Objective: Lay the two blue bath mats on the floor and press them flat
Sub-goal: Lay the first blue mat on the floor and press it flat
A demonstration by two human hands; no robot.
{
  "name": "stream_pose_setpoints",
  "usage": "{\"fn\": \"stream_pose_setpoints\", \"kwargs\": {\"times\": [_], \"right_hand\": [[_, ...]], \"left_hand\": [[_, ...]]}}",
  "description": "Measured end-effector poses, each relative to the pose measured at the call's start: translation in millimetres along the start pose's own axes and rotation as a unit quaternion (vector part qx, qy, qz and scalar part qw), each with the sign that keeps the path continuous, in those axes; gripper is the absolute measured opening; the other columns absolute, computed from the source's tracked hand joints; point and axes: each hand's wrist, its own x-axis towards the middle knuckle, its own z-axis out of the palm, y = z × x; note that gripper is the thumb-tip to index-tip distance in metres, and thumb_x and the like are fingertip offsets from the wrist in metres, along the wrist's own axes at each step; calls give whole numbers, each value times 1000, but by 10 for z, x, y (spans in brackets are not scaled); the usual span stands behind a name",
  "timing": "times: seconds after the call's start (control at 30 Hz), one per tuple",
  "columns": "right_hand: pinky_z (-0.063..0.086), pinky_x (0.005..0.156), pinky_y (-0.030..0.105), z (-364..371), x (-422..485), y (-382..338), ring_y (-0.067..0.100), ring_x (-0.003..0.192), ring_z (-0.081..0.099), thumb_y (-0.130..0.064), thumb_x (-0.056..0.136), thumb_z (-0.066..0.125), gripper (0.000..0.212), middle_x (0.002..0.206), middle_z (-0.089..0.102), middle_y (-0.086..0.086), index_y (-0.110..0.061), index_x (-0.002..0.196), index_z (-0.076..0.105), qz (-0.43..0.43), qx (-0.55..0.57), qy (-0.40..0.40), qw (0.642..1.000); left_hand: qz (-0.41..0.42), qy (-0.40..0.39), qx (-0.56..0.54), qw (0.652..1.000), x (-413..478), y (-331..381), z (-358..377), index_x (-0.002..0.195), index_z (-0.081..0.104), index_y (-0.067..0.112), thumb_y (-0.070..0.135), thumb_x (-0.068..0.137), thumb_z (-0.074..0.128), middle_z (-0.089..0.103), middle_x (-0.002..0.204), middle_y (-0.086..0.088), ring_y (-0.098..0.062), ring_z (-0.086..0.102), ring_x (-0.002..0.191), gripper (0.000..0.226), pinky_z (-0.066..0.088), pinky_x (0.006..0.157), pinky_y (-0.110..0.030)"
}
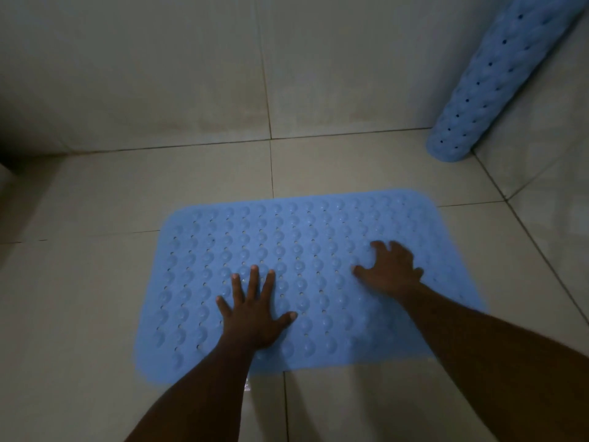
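Left hand (251, 317) | right hand (390, 271) | flat on blue mat (318, 244)

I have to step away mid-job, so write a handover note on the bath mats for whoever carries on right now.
Left hand: flat, fingers spread, pressing on the unrolled mat.
Right hand: on the same mat, further right; blurred, fingers seem spread, holding nothing.
The unrolled mat lies on the tiled floor.
The rolled mat leans in the corner at upper right.
Done: first mat laid.
Left: finish pressing it flat, then unroll, lay and press the rolled one.
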Motion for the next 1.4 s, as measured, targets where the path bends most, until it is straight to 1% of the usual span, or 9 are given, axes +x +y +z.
{"fn": "stream_pose_setpoints", "kwargs": {"times": [0.1, 0.23, 0.5, 0.7, 0.83, 0.93, 1.07, 1.17, 1.4], "right_hand": [[13, 117, 66, 472, -201, 51, 33, 155, -7, -78, 82, 46, 93, 169, -5, 2, -37, 157, 9, -36, -46, -7, 998], [12, 119, 64, 601, -287, 173, 31, 155, -8, -80, 87, 32, 88, 169, -8, 2, -38, 158, 1, -65, -81, 35, 994], [17, 119, 62, 667, -314, 201, 32, 155, -3, -79, 87, 32, 88, 169, -3, 4, -37, 159, 4, -80, -95, 75, 989], [15, 120, 63, 651, -311, 189, 33, 155, -5, -81, 86, 31, 89, 169, -5, 5, -37, 158, 3, -76, -83, 59, 992], [10, 120, 64, 636, -290, 165, 33, 155, -9, -80, 87, 33, 90, 169, -8, 4, -37, 159, 1, -72, -72, 45, 994], [12, 119, 64, 652, -266, 175, 36, 155, 1, -80, 86, 34, 88, 169, 3, 8, -35, 158, 13, -80, -79, 58, 992], [32, 109, 66, 597, -132, 230, 40, 143, 38, -73, 80, 36, 80, 150, 48, 17, -23, 140, 55, -143, -67, 166, 973], [35, 108, 64, 445, 86, 220, 38, 142, 41, -67, 85, 35, 77, 149, 50, 16, -19, 141, 55, -158, -67, 198, 965], [19, 119, 59, 120, 845, 284, 31, 153, 20, -66, 91, 25, 78, 164, 28, 10, -22, 155, 34, -142, -61, 215, 964]], "left_hand": [[3, 10, 21, 1000, -57, 3, 102, 154, -28, 39, 86, 86, 20, -43, 159, 2, -37, -36, 147, 96, -11, 119, -67], [14, 16, 9, 1000, -33, -57, 139, 153, -29, 43, 87, 86, 19, -44, 158, 4, -34, -37, 147, 93, -14, 118, -65], [16, 25, 15, 999, -24, -75, 141, 152, -29, 43, 87, 85, 18, -45, 158, 4, -34, -39, 146, 93, -16, 117, -64], [23, 30, 10, 999, -12, -95, 111, 153, -27, 44, 88, 85, 20, -42, 159, 5, -33, -36, 148, 93, -14, 119, -64], [12, 22, 13, 1000, -38, -34, 101, 154, -27, 41, 89, 76, 7, -42, 159, 2, -35, -37, 147, 98, -14, 118, -64], [5, 22, 11, 1000, -45, -2, 92, 154, -27, 40, 89, 77, 6, -42, 159, 1, -36, -37, 146, 97, -15, 117, -63], [5, 71, 13, 997, -35, 74, 71, 158, -20, 36, 80, 89, 8, -35, 163, -3, -33, -37, 146, 87, -18, 119, -59], [33, 115, 9, 993, 102, 215, -6, 158, -22, 35, 79, 82, -7, -35, 163, -3, -30, -39, 145, 89, -21, 118, -54], [93, 172, 6, 981, 807, 675, -363, 160, -16, 33, 71, 86, -6, -28, 167, -3, -29, -32, 151, 84, -18, 121, -52]]}}
